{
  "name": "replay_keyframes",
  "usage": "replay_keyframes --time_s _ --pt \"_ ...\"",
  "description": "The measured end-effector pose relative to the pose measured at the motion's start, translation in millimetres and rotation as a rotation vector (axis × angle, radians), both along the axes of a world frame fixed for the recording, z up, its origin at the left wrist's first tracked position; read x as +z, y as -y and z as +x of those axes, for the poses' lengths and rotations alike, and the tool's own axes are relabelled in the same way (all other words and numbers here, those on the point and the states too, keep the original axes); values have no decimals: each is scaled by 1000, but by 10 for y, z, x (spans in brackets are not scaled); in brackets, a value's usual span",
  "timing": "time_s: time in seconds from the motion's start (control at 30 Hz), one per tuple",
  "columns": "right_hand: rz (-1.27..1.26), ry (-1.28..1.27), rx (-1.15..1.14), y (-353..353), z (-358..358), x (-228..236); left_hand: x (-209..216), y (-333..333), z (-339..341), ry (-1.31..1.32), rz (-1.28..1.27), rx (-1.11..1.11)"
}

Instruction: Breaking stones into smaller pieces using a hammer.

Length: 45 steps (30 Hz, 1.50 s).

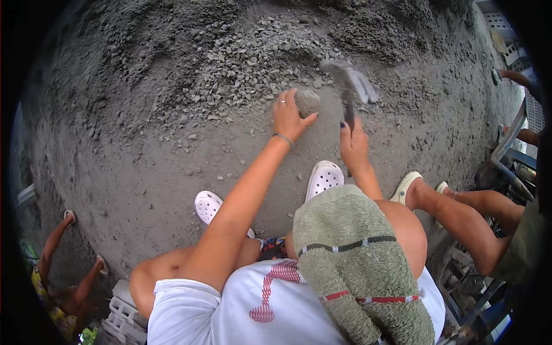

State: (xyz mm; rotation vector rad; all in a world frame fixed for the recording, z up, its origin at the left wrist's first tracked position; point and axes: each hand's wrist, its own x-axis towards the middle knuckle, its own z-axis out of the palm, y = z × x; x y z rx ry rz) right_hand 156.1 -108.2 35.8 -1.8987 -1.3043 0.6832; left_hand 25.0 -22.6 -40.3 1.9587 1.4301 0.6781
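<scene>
On the dusty ground ahead, a fist-sized grey stone (309, 102) lies in the curl of my left hand (289, 119). Its fingers reach along the stone's left and far side, and the thumb rests at the near side. My right hand (355, 145) is wrapped round the handle of a hammer (348, 92). The hammer stands up just right of the stone, apart from it, its head smeared by motion. Beyond both hands spreads a heap of small crushed stones (244, 69), some lying loose close to my left fingers.
Dark grit (391, 34) banks up behind the heap. A green towel (351, 241) lies over my lap, and white perforated clogs (324, 179) are on my feet. Another person's leg (460, 221) is close at right; one more person (63, 276) is at far left beside hollow blocks (123, 313).
</scene>
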Motion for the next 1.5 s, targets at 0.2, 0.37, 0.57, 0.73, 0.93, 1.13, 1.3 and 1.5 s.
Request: replay_keyframes --time_s 0.2,0.37,0.57,0.73,0.93,1.13,1.3,1.5 --pt "-172 116 65 45 73 -184 -145 47 -56 12 83 12" --pt "190 -349 -53 -273 -45 632 -133 46 -206 -16 118 35" --pt "-269 86 68 75 -103 -416 -140 92 -138 -33 52 26" --pt "-222 -32 26 -67 -22 150 -119 57 -33 45 35 -5" --pt "226 -250 -41 -247 -73 583 -136 45 -165 30 64 10" --pt "-268 154 78 116 3 -477 -156 81 -62 10 83 0" --pt "-151 -185 8 -166 -101 234 -171 19 -259 -5 106 15" --pt "183 -150 -125 -86 -9 230 -135 53 -10 47 58 -26"
